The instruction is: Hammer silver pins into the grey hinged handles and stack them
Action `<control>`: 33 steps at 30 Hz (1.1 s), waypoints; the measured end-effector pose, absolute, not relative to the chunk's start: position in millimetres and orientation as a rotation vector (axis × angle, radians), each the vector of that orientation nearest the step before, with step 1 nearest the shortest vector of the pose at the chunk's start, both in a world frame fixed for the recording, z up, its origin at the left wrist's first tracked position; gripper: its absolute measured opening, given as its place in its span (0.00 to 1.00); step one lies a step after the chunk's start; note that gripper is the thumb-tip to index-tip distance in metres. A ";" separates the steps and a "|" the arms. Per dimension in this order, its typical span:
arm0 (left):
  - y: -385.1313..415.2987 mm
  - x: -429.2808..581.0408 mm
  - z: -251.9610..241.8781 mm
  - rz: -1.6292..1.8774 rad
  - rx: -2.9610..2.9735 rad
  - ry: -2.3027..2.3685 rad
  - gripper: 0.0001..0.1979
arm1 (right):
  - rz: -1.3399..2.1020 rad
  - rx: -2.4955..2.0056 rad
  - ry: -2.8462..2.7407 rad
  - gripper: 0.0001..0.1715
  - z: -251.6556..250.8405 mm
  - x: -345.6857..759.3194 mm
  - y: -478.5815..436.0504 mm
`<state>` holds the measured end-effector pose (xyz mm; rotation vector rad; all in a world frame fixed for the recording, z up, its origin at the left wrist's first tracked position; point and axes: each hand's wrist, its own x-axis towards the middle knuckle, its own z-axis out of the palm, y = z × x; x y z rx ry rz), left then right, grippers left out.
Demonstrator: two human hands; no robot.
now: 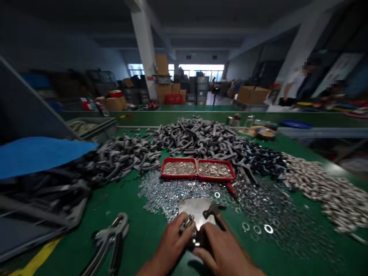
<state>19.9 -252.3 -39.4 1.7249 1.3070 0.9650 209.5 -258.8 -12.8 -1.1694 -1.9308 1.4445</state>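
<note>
Left grip (171, 242) clenched on small metal fitting (187, 224), right grip (222, 250) closed on hammer (213, 213), steel plate (195, 209) beneath, red trays (178, 176) and washers (169, 195) beyond, green tabletop (135, 226)

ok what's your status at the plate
Left hand on small metal fitting, over steel plate. Right hand against it, small hammer by knuckles. Loose washers around plate.
</note>
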 end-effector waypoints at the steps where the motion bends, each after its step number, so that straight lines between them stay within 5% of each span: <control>1: -252.1 20.8 -40.1 0.982 1.693 1.316 0.16 | 1.506 -1.133 -1.859 0.21 -20.2 205.8 -258.9; 6: -252.8 24.0 -41.5 1.032 1.850 1.113 0.12 | 1.803 -1.037 -1.630 0.40 -36.2 202.0 -259.7; 12: -249.2 34.0 -42.7 1.067 1.546 1.302 0.12 | 1.269 -1.181 -1.802 0.25 -31.4 208.3 -252.6; 17: -249.3 37.3 -43.0 1.175 1.839 1.105 0.09 | 2.017 -1.120 -1.491 0.35 -32.9 205.1 -252.8; 21: -248.0 40.6 -48.2 1.164 1.673 1.317 0.09 | 1.366 -1.253 -1.802 0.26 -32.4 207.0 -250.6; 28: -249.2 36.3 -54.9 1.167 1.948 1.177 0.08 | 2.044 -1.155 -1.414 0.32 -39.2 200.8 -257.1; 33: -257.1 35.8 -61.7 1.140 1.830 1.322 0.08 | 1.541 -1.232 -1.624 0.28 -51.7 203.8 -259.7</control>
